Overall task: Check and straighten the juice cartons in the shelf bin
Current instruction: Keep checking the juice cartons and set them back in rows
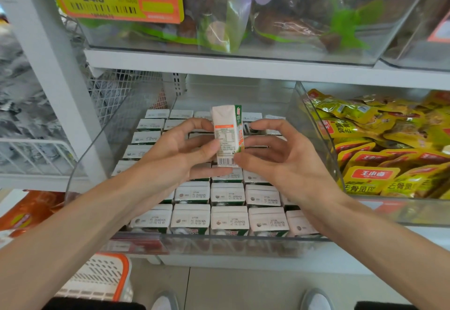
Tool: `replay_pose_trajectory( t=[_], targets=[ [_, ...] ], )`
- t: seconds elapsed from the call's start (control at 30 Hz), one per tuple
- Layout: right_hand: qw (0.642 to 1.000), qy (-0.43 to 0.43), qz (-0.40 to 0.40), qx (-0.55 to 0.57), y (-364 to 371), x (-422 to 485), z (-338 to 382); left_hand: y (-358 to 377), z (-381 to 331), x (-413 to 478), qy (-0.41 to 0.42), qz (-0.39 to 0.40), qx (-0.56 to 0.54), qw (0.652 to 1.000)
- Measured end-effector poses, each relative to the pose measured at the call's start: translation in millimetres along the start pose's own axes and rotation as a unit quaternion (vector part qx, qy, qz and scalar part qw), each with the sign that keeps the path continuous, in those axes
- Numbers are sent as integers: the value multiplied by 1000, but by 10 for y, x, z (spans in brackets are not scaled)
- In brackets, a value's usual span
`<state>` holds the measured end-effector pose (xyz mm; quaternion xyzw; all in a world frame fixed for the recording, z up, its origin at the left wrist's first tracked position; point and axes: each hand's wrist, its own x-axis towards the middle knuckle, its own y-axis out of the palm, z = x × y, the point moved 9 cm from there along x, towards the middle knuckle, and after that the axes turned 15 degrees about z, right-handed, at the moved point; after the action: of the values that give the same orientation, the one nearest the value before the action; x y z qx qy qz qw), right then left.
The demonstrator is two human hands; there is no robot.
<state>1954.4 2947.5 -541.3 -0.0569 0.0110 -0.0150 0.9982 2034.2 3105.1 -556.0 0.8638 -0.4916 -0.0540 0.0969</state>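
Head view: one carton is held up over the middle of the clear bin, upright w/ a slight lean, nutrition panel and barcode facing the camera. Left hand pinches it, thumb on the near face, fingers curled round the back. Right hand pinches the lower right corner w/ the thumb, fingers curled behind. Both grips are fingertip only, low on the box.

The rest of the cartons stand packed in neat rows in the bin, tops up, date stamps showing. The slot this one belongs to is hidden behind the hands, can't tell where it is. Yellow snack packs fill the next bin on the right; a white basket sits on the floor below left.

Risks, as I judge them:
- Light pinch near the bottom, so the box could slip, drop on the rows and knock some crooked.
- Rows are tight; pushing it back at an angle could skew or dent the neighbours.
- It could go back facing the wrong way vs. the others.
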Motion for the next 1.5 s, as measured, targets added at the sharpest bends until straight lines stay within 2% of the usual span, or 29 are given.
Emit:
replay_pose_trajectory(
  t=[0.13, 0.3, 0.5, 0.63, 0.77, 0.87, 0.97, 1.07, 1.23, 1.37, 1.5],
  targets=[
    [999, -18, 31, 1, 55, 18, 26, -79, 0, -8, 6, -42, 21, 999],
    [997, -26, 62, -43, 133, 16, 62, -18, 0, -9, 2, -18, 51, 999],
    [993, -50, 24, -105, 65, 8, 103, -29, -28, -8, 17, -13, 58, 998],
    [995, -62, -15, -80, -28, 7, 101, -14, -35, -5, 17, 2, 84, 996],
    [994, -73, 3, -82, -20, 33, 157, -38, -31, -19, 17, -29, 117, 993],
    [989, -68, 35, -126, 87, 21, 161, -100, -63, -40, 27, -65, 131, 989],
    [985, -75, 15, -152, 71, 1, 184, -119, -82, -44, 34, -73, 146, 986],
    [987, -81, -7, -137, 33, -16, 186, -118, -101, -33, 38, -73, 158, 984],
    [996, -65, -49, -44, -105, -16, 140, -131, -136, -56, 43, -82, 175, 980],
    [999, -49, -22, 10, -42, -13, 93, -134, -191, -68, 54, -87, 196, 975],
    [999, -21, 38, 19, 83, 18, 78, -51, -158, -41, 55, -58, 208, 975]
  ],
)
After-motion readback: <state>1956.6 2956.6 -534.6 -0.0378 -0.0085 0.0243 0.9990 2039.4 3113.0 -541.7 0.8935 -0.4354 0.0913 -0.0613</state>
